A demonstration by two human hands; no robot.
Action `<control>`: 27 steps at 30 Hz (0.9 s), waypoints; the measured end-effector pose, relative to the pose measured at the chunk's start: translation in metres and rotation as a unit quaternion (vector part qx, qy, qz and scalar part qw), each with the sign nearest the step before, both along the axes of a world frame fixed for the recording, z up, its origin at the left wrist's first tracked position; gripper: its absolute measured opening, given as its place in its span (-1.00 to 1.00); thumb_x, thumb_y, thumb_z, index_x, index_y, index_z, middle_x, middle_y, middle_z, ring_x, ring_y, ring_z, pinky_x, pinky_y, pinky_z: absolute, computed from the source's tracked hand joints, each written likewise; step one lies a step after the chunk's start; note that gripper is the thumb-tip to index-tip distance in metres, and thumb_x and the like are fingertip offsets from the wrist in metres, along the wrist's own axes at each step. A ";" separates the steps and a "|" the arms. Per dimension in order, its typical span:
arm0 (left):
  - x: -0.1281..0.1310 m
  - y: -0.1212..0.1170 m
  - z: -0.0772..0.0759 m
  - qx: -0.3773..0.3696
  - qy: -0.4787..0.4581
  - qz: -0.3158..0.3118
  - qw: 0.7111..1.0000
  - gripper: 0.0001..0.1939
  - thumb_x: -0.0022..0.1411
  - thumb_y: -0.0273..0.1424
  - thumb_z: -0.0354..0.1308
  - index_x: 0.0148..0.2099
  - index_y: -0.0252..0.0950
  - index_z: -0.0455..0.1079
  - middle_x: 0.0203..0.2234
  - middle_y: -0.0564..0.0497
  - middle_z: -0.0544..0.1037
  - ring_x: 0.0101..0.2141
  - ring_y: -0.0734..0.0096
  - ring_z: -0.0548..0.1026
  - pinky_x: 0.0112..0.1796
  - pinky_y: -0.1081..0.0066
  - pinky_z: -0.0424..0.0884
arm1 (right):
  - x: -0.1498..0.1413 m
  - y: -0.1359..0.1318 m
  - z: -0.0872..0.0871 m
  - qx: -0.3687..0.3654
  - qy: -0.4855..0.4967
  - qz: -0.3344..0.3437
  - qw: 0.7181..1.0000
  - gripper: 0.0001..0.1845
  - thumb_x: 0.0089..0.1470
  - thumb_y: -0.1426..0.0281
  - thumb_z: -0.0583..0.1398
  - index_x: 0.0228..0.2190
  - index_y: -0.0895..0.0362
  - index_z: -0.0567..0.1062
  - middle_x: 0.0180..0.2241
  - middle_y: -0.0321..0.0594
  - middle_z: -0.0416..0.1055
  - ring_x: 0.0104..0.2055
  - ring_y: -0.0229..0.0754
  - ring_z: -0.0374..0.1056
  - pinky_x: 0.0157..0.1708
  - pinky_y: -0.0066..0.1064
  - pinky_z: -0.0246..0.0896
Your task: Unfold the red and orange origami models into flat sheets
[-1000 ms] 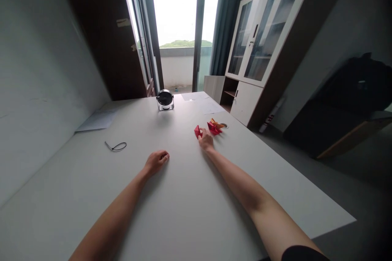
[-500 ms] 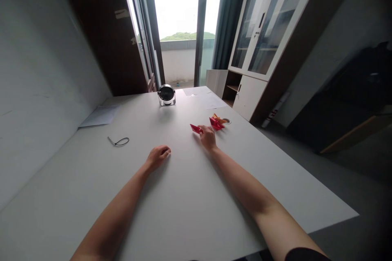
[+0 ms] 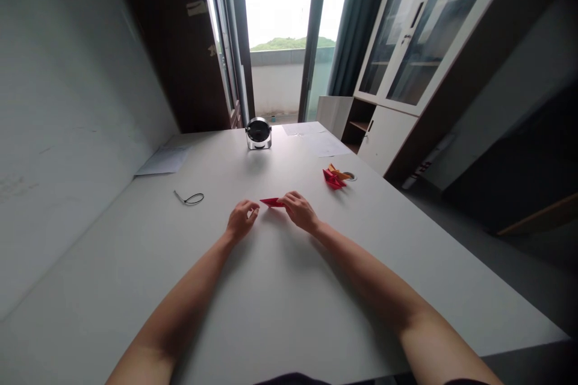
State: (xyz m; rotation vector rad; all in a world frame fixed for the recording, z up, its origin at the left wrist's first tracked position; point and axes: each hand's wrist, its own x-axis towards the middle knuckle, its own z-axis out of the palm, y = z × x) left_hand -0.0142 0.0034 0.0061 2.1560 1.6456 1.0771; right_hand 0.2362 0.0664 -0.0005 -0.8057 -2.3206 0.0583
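Right fingers pinch pointed red folded paper (image 3: 271, 202); left fingers (image 3: 253, 209) curl, slightly parted.

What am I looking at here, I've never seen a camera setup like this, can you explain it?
One camera, worn on a person's head, took this view; no robot is involved. The two bare hands are the wearer's. The right hand holds a red folded-paper piece; the left hand is near its tip, seemingly empty. On the white table also lie red and orange folded pieces, a looped dark tie, papers and a round black device on a metal stand.
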 end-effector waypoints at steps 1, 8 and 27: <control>0.001 -0.001 0.002 0.015 0.002 0.011 1.000 -0.79 0.35 -0.35 0.05 -0.10 -0.21 0.50 -0.22 -0.06 0.53 -0.19 0.26 0.46 -0.10 0.30 0.35 | -0.004 -0.004 0.002 0.011 -0.014 0.013 1.000 -0.70 0.30 0.57 0.08 -0.07 0.05 0.51 -0.21 -0.16 0.47 -0.04 -0.08 0.27 0.01 -0.23 0.25; 0.004 -0.006 0.008 0.050 0.083 0.031 0.995 -0.85 0.34 -0.36 0.11 -0.18 -0.21 0.51 -0.27 -0.09 0.47 -0.18 0.18 0.41 -0.11 0.26 0.33 | -0.018 -0.022 0.011 0.058 -0.051 0.068 0.995 -0.71 0.34 0.52 0.04 -0.07 0.05 0.51 -0.18 -0.12 0.44 0.05 -0.06 0.24 0.06 -0.17 0.20; 0.005 -0.001 0.000 -0.024 -0.033 0.001 0.999 -0.87 0.32 -0.36 0.06 -0.29 -0.23 0.38 -0.33 0.00 0.45 -0.34 0.36 0.40 -0.24 0.36 0.34 | -0.018 -0.025 0.014 0.035 -0.046 0.081 0.995 -0.83 0.33 0.39 0.13 -0.09 0.04 0.49 -0.17 -0.13 0.47 -0.04 -0.07 0.30 -0.04 -0.22 0.28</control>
